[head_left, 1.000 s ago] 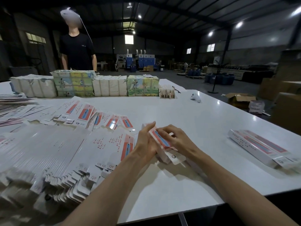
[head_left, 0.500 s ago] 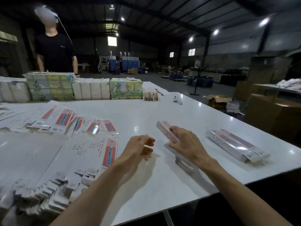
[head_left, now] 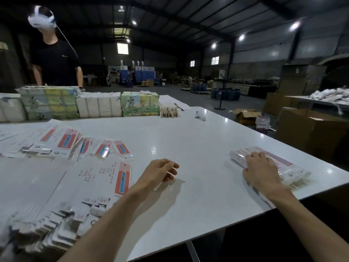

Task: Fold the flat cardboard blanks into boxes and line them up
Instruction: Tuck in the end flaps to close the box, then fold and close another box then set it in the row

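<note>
A row of folded white boxes with red and blue panels lies near the right edge of the white table. My right hand lies on top of the row's left end, fingers spread over a white box that sits against the others. My left hand hovers over the middle of the table, fingers loosely curled, holding nothing. A wide, fanned pile of flat blanks covers the left part of the table.
Wrapped bundles of printed stock line the table's far side, with a person in black behind them. A small white device lies far right of the bundles. Brown cartons stand beyond the right edge.
My right hand carried the folded box from the table's middle to the row on the right and set it down there. My left hand let go of it and stayed near the middle.
</note>
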Available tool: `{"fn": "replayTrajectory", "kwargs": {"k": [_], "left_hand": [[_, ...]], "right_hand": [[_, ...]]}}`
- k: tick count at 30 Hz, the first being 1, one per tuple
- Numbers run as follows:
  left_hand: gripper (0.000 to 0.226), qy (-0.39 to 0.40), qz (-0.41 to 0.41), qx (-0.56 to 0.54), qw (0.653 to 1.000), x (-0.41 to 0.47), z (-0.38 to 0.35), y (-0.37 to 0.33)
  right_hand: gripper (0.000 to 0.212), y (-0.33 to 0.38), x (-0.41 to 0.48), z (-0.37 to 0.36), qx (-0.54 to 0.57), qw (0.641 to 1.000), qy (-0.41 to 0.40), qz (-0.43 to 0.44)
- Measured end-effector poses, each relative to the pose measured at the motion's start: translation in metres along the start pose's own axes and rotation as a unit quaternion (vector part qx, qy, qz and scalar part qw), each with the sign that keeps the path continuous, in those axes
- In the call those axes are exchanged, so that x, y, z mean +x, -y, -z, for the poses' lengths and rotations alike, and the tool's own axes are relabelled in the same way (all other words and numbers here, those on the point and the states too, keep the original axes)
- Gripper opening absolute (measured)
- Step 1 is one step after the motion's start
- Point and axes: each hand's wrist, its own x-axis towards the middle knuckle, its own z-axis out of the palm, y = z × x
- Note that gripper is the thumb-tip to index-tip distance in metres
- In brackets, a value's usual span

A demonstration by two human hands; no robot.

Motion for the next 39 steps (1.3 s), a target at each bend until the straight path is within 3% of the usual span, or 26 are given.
{"fn": "replayTrajectory", "kwargs": {"k": [4,8,11,15,18,22,27,30,33,39], "left_hand": [[0.027,0.0,-0.002,0.012,1.0,-0.003,0.0,-0.001],[0.027,-0.016,-0.009,0.043,0.999,-0.004,0.001,-0.001],[0.025,-0.057,-0.026,0.093,0.994,-0.008,-0.001,-0.001],[0.024,-0.111,-0.038,0.186,0.975,-0.013,-0.003,-0.001],[0.021,-0.187,-0.046,0.294,0.936,-0.011,0.0,-0.01],[0.025,-0.283,-0.061,0.424,0.858,-0.014,0.018,-0.035],[0.058,-0.216,0.138,0.613,0.748,-0.024,0.054,-0.056],[0.082,-0.189,0.221,0.655,0.697,-0.034,0.068,-0.056],[0.087,-0.172,0.237,0.65,0.702,-0.042,0.077,-0.051],[0.076,-0.193,0.2,0.62,0.734,-0.041,0.083,-0.052]], "right_hand": [[0.038,0.035,0.005,0.013,-0.013,0.998,-0.046,0.027],[0.027,0.11,0.016,0.034,0.159,0.977,-0.082,0.112],[0.024,0.172,0.018,0.043,0.291,0.947,-0.027,0.133],[0.021,0.214,0.013,0.024,0.365,0.923,0.005,0.12],[0.023,0.211,0.017,0.01,0.378,0.919,0.004,0.108],[0.022,0.206,0.021,0.003,0.378,0.918,0.01,0.119],[0.022,0.21,0.021,0.004,0.393,0.911,0.014,0.127],[0.022,0.208,0.021,0.004,0.411,0.903,0.022,0.124],[0.022,0.208,0.02,0.005,0.422,0.898,0.025,0.124],[0.021,0.207,0.019,0.006,0.436,0.892,0.03,0.12]]}}
